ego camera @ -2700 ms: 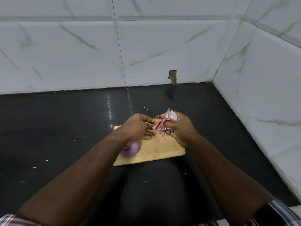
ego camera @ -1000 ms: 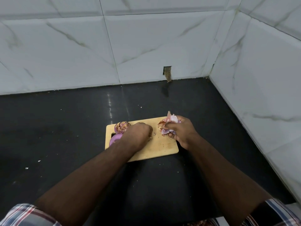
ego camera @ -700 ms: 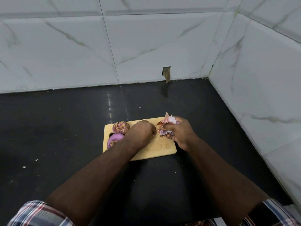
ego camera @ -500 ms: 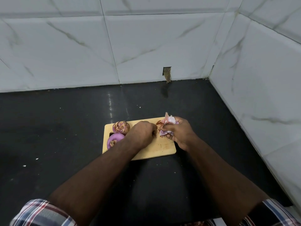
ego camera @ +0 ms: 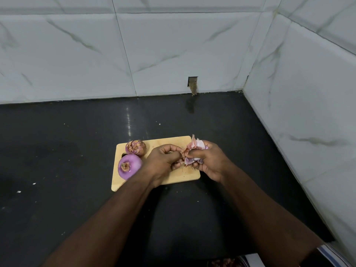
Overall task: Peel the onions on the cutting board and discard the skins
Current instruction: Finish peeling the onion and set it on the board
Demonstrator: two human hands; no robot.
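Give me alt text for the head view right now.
Over a wooden cutting board, the right hand holds a bunch of onion skins while the left hand pinches at its edge. Two onions sit at the board's left end: a smooth peeled onion and a patchy onion behind it.

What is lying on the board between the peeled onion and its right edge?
In the head view, the left hand covers most of that cutting board stretch right of the peeled onion; bare wood shows beyond it.

Black countertop (ego camera: 77, 155), marble-tiled wall (ego camera: 173, 51)
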